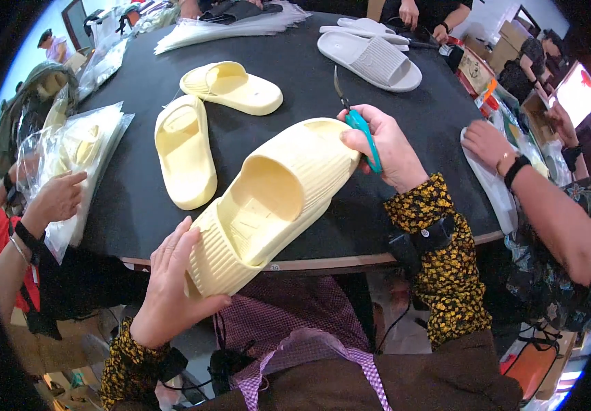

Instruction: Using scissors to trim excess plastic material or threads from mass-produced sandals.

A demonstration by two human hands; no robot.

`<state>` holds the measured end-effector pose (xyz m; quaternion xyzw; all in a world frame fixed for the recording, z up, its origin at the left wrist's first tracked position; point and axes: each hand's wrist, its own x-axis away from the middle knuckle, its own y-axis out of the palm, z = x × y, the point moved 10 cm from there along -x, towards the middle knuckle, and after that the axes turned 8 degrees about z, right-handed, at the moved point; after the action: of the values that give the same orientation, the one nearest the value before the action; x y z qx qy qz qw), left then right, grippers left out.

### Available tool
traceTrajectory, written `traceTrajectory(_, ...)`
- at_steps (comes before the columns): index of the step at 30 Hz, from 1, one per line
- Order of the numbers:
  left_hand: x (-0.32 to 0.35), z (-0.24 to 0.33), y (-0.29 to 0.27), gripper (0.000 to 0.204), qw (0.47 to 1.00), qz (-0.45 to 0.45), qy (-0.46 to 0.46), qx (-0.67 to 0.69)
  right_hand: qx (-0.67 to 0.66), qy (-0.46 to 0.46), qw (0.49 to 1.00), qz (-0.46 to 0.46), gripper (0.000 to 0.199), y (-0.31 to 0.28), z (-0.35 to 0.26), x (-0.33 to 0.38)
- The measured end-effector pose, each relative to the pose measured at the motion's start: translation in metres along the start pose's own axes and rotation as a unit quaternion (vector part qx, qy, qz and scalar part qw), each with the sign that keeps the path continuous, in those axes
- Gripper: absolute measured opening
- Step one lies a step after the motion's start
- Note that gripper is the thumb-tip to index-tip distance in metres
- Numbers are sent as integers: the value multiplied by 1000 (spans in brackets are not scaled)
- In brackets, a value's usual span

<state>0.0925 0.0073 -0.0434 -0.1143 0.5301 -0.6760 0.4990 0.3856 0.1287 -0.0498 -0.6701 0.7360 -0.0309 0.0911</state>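
Above the near edge of the table I hold a pair of pale yellow slide slippers [323, 161], laid against each other with their ribbed straps at opposite ends. My left hand [172, 281] is closed around the lower left end, thumb underneath. At the upper right end, my right hand [395, 151] grips the slippers and also keeps teal-handled scissors [360, 133] in its fingers, their thin blades pointing away from me. Two more yellow slippers, one upright [189, 161] and one turned sideways [257, 96], lie beyond on the dark table top [288, 82].
Grey slippers [377, 61] lie at the far right. Flat plastic bags [230, 27] are stacked at the back. To my left, a co-worker's hand [62, 198] handles bagged slippers [86, 147]; at right, another's hand [490, 144] rests on a white stack [490, 192].
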Motion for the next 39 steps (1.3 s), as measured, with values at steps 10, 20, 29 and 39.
traceTrajectory(10, 4, 4, 7, 102, 1000, 10, 13, 8, -32, -20, 999, 9, 41, -8, 3, 1)
traceTrajectory(20, -21, 27, 0, 78, 999, 9, -27, 29, 120, -196, 937, 262, 46, -73, -30, -1)
traceTrajectory(29, -97, 12, 18, 75, 995, -40, 11, 85, 41, -306, 931, 194, 27, -53, -86, 29)
traceTrajectory(39, -232, 28, 137, 59, 476, 336, 343, -737, -22, -257, 954, 155, 40, -52, -83, 30)
